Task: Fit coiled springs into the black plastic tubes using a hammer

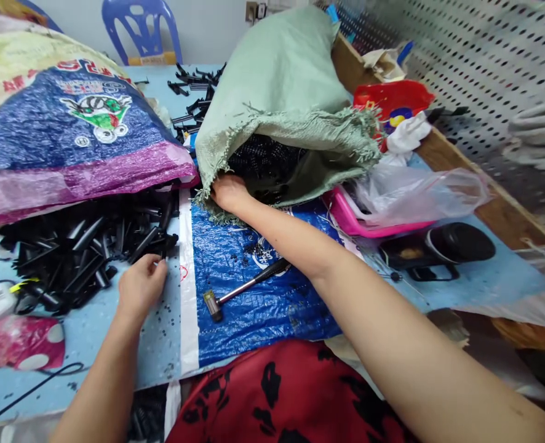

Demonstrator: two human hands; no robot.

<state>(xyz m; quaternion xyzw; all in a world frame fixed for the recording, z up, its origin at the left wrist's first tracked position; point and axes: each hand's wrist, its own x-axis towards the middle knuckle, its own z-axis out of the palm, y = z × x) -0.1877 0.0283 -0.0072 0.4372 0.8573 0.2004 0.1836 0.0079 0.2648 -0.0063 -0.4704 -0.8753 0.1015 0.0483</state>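
Note:
My left hand is at the right edge of a heap of black plastic parts, its fingers curled closed. Whether a part is between the fingertips cannot be made out. My right arm reaches across to a pale green woven sack lying on its side with its frayed mouth towards me. At the left corner of that mouth is my right hand, its fingers mostly hidden by the sack's edge. Dark small pieces fill the inside of the sack. Below my right forearm a small hammer rests on a blue plastic sheet.
A printed blue and pink sack lies over the heap at left. More black parts are scattered behind. To the right are a pink tray with a clear plastic bag, a black mug, and a perforated metal panel.

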